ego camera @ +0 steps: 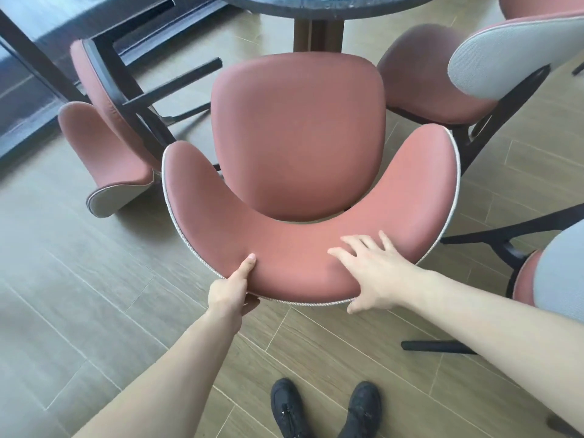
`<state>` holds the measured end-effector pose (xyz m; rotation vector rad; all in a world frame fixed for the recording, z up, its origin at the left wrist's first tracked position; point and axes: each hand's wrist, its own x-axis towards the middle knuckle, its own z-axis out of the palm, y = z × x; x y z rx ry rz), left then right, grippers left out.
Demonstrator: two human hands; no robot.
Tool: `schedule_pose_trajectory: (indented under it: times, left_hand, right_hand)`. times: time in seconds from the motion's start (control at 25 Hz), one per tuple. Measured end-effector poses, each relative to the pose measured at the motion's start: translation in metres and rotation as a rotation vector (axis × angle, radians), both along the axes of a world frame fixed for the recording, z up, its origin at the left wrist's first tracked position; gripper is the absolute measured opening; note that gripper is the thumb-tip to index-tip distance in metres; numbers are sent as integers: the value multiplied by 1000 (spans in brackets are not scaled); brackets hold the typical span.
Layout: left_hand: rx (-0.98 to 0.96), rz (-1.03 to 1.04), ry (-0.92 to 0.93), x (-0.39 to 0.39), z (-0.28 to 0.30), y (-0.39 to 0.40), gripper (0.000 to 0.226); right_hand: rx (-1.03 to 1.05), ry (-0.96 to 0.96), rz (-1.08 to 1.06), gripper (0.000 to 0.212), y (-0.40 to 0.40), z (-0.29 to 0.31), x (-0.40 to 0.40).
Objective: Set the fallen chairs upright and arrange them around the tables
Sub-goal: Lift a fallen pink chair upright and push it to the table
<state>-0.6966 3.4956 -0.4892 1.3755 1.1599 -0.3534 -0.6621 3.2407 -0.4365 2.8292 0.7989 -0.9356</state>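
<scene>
An upright pink chair (297,137) with a curved backrest faces the dark round table (316,7) right in front of me. My left hand (232,287) grips the backrest's lower left edge, thumb pressed on the pink cushion, fingers under the rim. My right hand (374,273) lies on the backrest's right part with fingers spread, thumb below the rim. A fallen pink chair (107,128) lies on its side at the left, black legs pointing right. Another pink and grey chair (467,74) stands at the right of the table.
A further grey-backed chair (556,273) is at the right edge, with black legs (442,346) stretching over the wooden floor. The table's brown pedestal (317,34) stands beyond the seat. My black shoes (325,409) are at the bottom. Dark window frames run along the upper left.
</scene>
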Motion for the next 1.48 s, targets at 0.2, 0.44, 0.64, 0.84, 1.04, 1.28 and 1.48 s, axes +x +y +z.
schedule_pose_trajectory:
  times: [0.2, 0.44, 0.64, 0.84, 1.04, 1.28, 1.48]
  left_hand:
    - [134, -363, 26, 4, 20, 16, 70]
    - [-42, -716, 14, 21, 55, 6, 82]
    - [638, -1011, -615, 62, 64, -29, 46]
    - [1160, -1443, -503, 108, 55, -25, 89]
    - [1269, -1337, -523, 172, 61, -34, 85]
    - [1309, -1317, -551, 238, 65, -28, 70]
    - [1316, -1307, -574, 272, 68, -24, 69]
  right_hand:
    - [-141, -147, 57, 109, -11, -20, 18]
    - [-222, -200, 84, 108, 1, -13, 35]
    - [-209, -229, 10, 91, 12, 1, 68]
    - [-100, -396, -42, 79, 7, 10, 114]
    - [-57, -446, -136, 61, 15, 16, 174]
    - [-11, -606, -240, 49, 24, 17, 228]
    - [1, -618, -258, 48, 27, 20, 263]
